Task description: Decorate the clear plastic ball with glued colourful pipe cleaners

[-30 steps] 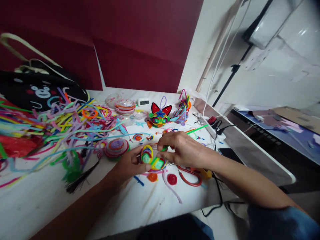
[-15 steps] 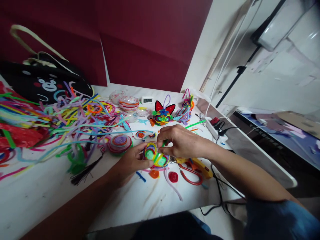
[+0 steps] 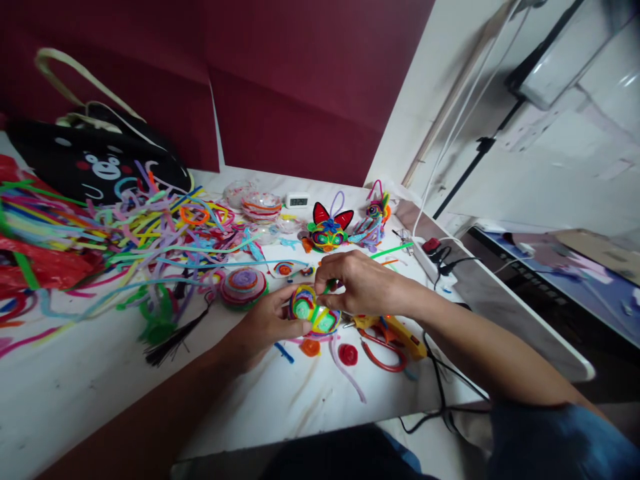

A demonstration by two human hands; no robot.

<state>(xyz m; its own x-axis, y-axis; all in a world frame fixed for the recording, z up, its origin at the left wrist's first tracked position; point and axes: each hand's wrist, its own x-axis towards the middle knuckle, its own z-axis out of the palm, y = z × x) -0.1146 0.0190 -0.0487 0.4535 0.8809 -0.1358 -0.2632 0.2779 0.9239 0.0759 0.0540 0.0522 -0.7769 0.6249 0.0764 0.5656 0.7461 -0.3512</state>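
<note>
My left hand (image 3: 263,325) grips a small round figure wound from coloured pipe cleaners (image 3: 314,312), with two green coil eyes facing me, just above the white table (image 3: 90,393). My right hand (image 3: 363,283) is closed over the figure's top right, its fingertips pinching a green pipe-cleaner end (image 3: 327,288) against it. A coiled purple and red dome (image 3: 243,287) lies left of my hands. Small red and orange coils (image 3: 347,354) lie below them.
A big heap of loose pipe cleaners (image 3: 125,240) covers the left of the table, with a black bear bag (image 3: 95,167) behind. A finished figure with red ears (image 3: 327,230), a small clock (image 3: 299,199), plastic bowls (image 3: 260,203), a yellow glue gun (image 3: 395,330), red scissors (image 3: 383,357) and a power strip (image 3: 433,257) lie around.
The camera view has shifted slightly, so everything sits a little right and higher. My hands stay on the figure, which has turned a little between my fingers.
</note>
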